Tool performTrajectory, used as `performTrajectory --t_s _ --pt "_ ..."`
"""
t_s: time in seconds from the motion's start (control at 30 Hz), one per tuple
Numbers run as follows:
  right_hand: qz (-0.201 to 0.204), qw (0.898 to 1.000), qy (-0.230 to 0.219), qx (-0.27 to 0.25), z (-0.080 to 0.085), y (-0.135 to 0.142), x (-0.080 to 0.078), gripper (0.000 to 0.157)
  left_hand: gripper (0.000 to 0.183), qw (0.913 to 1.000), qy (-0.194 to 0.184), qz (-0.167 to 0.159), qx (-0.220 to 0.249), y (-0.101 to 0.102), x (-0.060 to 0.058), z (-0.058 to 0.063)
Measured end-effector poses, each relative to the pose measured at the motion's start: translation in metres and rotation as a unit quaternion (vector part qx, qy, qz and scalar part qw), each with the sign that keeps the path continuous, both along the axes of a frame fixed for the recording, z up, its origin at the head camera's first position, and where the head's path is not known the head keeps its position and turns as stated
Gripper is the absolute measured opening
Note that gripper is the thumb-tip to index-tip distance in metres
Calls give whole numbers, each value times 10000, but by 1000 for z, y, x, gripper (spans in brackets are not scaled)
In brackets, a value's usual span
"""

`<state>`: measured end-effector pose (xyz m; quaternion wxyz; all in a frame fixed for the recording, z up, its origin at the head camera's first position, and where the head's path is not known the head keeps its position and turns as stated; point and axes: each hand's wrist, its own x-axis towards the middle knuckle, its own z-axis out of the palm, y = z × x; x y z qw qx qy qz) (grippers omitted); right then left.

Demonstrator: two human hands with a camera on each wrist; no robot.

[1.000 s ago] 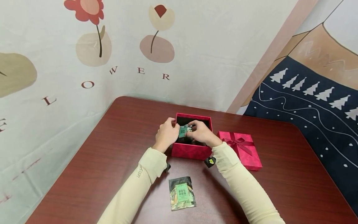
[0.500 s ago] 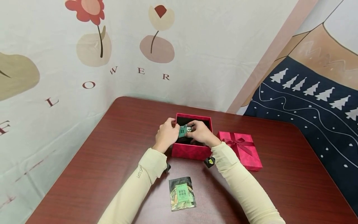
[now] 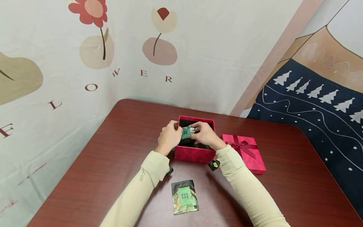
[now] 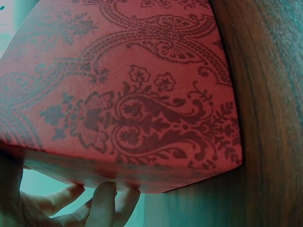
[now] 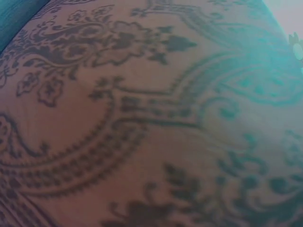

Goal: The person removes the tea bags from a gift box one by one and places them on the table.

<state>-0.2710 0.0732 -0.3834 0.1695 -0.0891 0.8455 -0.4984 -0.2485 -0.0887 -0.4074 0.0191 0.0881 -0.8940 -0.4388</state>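
A red gift box [image 3: 194, 154] with a dark inside stands lidless near the table's back edge. My left hand [image 3: 169, 136] grips its left wall, thumb over the rim; in the left wrist view the fingers [image 4: 102, 203] lie against the patterned outside. Reaching into the box from the right, my right hand [image 3: 204, 135] pinches a small green packet [image 3: 186, 132] by its right end. The packet's left end is right at my left thumb. A second packet, dark and green with a light-green label [image 3: 185, 196], lies flat in front of the box. The right wrist view holds only the box's patterned side [image 5: 142, 104].
The red lid [image 3: 248, 154] with a dark red ribbon bow lies on the wooden table [image 3: 113, 151], right of the box. A printed cloth [image 3: 204, 63] hangs behind the table, with a dark blue one [image 3: 309, 116] at the right.
The head view has tilted up slightly. Both hands stay at the box, and the packet in the right hand has barely shifted.
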Motion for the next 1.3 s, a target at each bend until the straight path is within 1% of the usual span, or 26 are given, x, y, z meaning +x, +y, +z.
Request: performTrajectory --t_s 0.3,0.53,0.8,1.07,1.3 --pt "40 9997 196 -128 7 7 5 51 41 10000 14 15 -28 0 -1 -1" --pt "53 9994 310 -161 8 11 7 51 41 10000 11 -27 40 -1 -1 -1" --pt "-32 9991 388 -139 14 16 14 47 41 10000 8 3 9 0 -2 -1" --pt "-75 9977 670 -62 26 30 27 48 42 10000 82 -8 0 0 -3 -2" --pt "-340 9949 880 -362 37 44 43 48 42 10000 76 -13 -34 1 -1 -1"
